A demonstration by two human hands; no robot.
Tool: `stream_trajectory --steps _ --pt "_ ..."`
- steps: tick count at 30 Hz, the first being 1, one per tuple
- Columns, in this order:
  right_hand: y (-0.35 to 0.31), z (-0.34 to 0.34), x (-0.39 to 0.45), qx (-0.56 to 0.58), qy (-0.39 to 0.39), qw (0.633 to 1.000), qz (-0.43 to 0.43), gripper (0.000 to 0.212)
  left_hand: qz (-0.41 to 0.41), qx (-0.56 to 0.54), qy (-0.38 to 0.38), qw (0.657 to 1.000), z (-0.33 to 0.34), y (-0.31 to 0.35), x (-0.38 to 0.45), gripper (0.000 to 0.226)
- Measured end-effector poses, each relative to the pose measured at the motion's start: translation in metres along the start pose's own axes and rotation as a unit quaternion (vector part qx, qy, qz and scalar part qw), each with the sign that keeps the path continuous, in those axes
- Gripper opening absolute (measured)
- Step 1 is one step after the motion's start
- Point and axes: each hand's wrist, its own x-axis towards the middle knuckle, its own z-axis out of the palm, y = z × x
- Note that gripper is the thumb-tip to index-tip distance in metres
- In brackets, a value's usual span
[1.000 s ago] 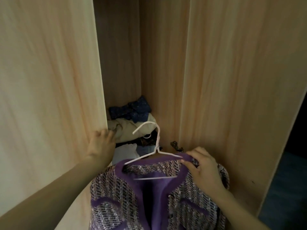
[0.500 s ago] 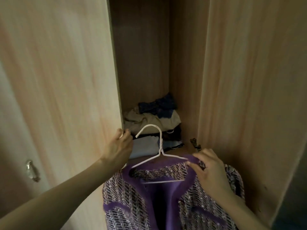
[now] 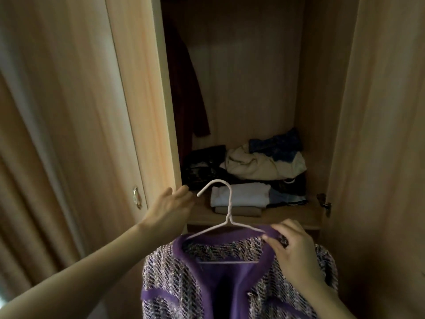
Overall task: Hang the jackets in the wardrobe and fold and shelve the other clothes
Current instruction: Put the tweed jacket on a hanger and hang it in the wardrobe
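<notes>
Purple tweed jacket [image 3: 230,284] is pinched at the collar by the right hand [image 3: 292,249], keeping it on the white hanger [image 3: 226,217]; left hand [image 3: 170,208], at 9 o'clock, is spread flat beside the wardrobe door [image 3: 92,111].

Wardrobe shelf [image 3: 287,216]: light wood. On it, right: rumpled heap, blue garment [image 3: 277,143] over cream garment [image 3: 257,165]. Front centre: folded white garment [image 3: 248,195] atop folded grey-brown piece [image 3: 243,210]. Left rear: dark patterned item [image 3: 202,168].

The right hand [image 3: 292,247] pinches the purple tweed jacket [image 3: 230,284] on its white hanger [image 3: 226,217]; the left hand [image 3: 169,207] reaches, fingers straight, by the wardrobe door [image 3: 128,93], perhaps touching its edge.
</notes>
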Motion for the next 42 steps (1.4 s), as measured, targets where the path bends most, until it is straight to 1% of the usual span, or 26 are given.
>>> stream_trajectory --steps 4,8,11,12,15,18,21,25,29,31,33,34,35,36,37,39,42 --pt "-0.026 0.023 0.005 0.031 -0.019 0.999 -0.006 0.020 -0.026 -0.004 -0.010 1.000 0.002 -0.023 -0.049 0.027" --pt "-0.059 0.043 0.009 0.050 -0.027 0.998 -0.025 0.020 -0.041 -0.004 0.009 0.999 0.002 -0.047 -0.093 0.033" --pt "-0.081 0.056 0.009 0.055 -0.021 0.997 -0.040 0.017 -0.063 -0.026 0.016 0.998 0.004 -0.063 -0.124 0.016" --pt "-0.087 0.058 0.009 0.055 -0.020 0.997 -0.044 0.016 -0.076 -0.031 0.014 0.997 0.006 -0.068 -0.134 0.014" --pt "-0.105 0.066 0.012 0.049 -0.020 0.997 -0.059 0.015 -0.119 -0.047 0.002 0.992 0.014 -0.085 -0.161 0.021" --pt "-0.121 0.072 0.015 0.050 -0.018 0.997 -0.064 0.017 -0.151 -0.051 0.009 0.987 0.023 -0.101 -0.182 0.023" --pt "-0.132 0.077 0.017 0.044 -0.016 0.996 -0.071 0.016 -0.202 -0.065 0.004 0.977 0.033 -0.113 -0.197 0.028" --pt "-0.145 0.084 0.016 0.035 -0.027 0.997 -0.069 0.018 -0.252 -0.067 0.003 0.965 0.045 -0.132 -0.224 0.028" --pt "-0.154 0.086 0.014 0.031 -0.033 0.997 -0.064 0.016 -0.241 -0.067 0.015 0.968 0.059 -0.129 -0.231 0.033" --pt "-0.157 0.083 0.014 0.019 -0.030 0.998 -0.060 0.015 -0.244 -0.078 0.022 0.966 0.058 -0.119 -0.224 0.029" --pt "-0.158 0.078 0.016 -0.002 -0.021 0.998 -0.055 0.015 -0.266 -0.105 0.042 0.957 0.050 -0.109 -0.213 0.018" --pt "-0.158 0.074 0.017 -0.014 -0.014 0.998 -0.054 0.014 -0.284 -0.115 0.065 0.950 0.044 -0.104 -0.208 0.011" --pt "-0.158 0.071 0.018 -0.024 -0.005 0.998 -0.053 0.015 -0.301 -0.130 0.090 0.940 0.036 -0.098 -0.203 0.010" --pt "-0.157 0.068 0.018 -0.034 0.001 0.998 -0.048 0.016 -0.310 -0.159 0.119 0.930 0.027 -0.089 -0.196 0.015" --pt "-0.155 0.066 0.017 -0.041 0.008 0.998 -0.041 0.017 -0.309 -0.209 0.147 0.916 0.015 -0.077 -0.189 0.019" --pt "-0.151 0.060 0.018 -0.058 0.022 0.998 -0.020 0.019 -0.276 -0.331 0.170 0.886 -0.007 -0.045 -0.172 0.019" --pt "-0.148 0.048 0.017 -0.084 0.037 0.996 0.017 0.021 -0.206 -0.460 0.147 0.851 -0.028 0.008 -0.141 0.018"
